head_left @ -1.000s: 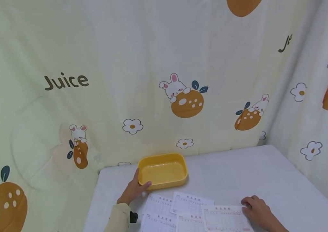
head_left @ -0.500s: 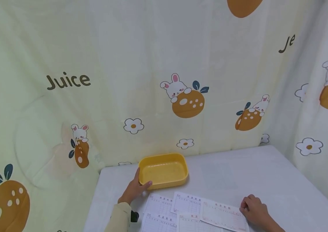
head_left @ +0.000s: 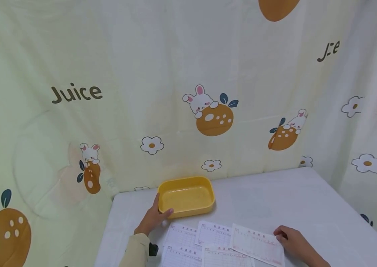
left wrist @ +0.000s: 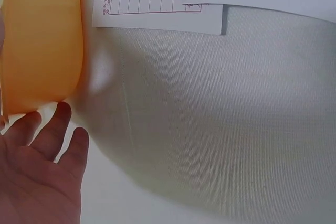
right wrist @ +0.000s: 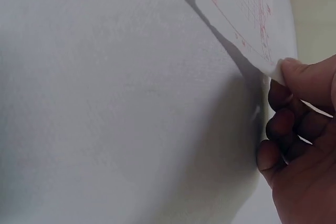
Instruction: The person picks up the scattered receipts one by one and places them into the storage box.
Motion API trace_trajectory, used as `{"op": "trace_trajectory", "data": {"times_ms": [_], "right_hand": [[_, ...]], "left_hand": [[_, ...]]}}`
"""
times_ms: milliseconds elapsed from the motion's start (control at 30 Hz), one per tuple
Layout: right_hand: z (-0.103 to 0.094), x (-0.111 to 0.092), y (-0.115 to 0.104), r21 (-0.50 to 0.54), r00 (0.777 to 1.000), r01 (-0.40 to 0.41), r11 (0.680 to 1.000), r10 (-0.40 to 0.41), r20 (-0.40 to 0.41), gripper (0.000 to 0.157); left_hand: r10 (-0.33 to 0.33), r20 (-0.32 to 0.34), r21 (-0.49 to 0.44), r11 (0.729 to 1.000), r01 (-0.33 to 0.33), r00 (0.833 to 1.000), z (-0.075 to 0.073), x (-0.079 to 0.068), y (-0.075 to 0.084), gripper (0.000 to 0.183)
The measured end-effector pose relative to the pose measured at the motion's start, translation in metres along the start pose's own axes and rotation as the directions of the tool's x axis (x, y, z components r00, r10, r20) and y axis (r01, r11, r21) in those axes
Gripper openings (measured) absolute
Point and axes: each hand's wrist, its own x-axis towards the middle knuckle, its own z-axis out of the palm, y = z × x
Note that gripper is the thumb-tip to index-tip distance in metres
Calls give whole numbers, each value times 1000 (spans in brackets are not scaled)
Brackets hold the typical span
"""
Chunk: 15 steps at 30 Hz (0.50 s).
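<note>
My left hand (head_left: 151, 219) holds a yellow plastic basin (head_left: 186, 213) by its left end in the head view, the thumb at the near rim and the index finger along the left side. Fingertips meet the basin's wall (left wrist: 44, 40) in the left wrist view. With thumb and index finger, my right hand (head_left: 293, 241) pinches the upper right corner of a red-printed form sheet (head_left: 258, 243). In the right wrist view that sheet (right wrist: 244, 14) lifts at the pinched corner, casting a shadow on the white cloth, and the other fingers curl below.
Several more printed forms (head_left: 181, 256) lie overlapping in front of the basin, partly under the red-printed one. The white-covered table (head_left: 251, 196) extends right and back to a curtain (head_left: 161, 111) with rabbits and oranges.
The red-printed sheet has turned clockwise and shifted slightly left, its left end now higher. My right hand has moved a little left with it. The left hand and basin keep their place.
</note>
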Motion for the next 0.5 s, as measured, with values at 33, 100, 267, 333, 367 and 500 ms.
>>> {"op": "trace_trajectory", "data": {"times_ms": [33, 100, 267, 333, 367, 500], "right_hand": [[-1, 0, 0, 2, 1000, -3, 1000, 3, 0, 7], [-2, 0, 0, 15, 1000, -13, 1000, 13, -6, 9], [-8, -2, -5, 77, 999, 9, 997, -7, -36, 9], [-10, -3, -9, 119, 999, 21, 993, -16, -38, 8], [-12, -4, -11, 143, 999, 19, 989, -14, -38, 8], [-18, -8, -18, 236, 997, 74, 969, -69, -31, 9]], "left_hand": [[0, 1, -1, 1000, 0, 1000, 0, 0, 0, 113], [-1, 1, -6, 1000, 1, 1000, 0, 0, 0, 113], [-3, 0, -2, 1000, 3, 1000, 1, 0, 0, 112], [-4, 0, 2, 1000, 4, 1000, 1, 0, -1, 112], [-4, -1, 2, 1000, 4, 1000, 1, 0, -1, 112], [-6, 0, 1, 1000, 6, 1000, 1, 0, -1, 112]]}}
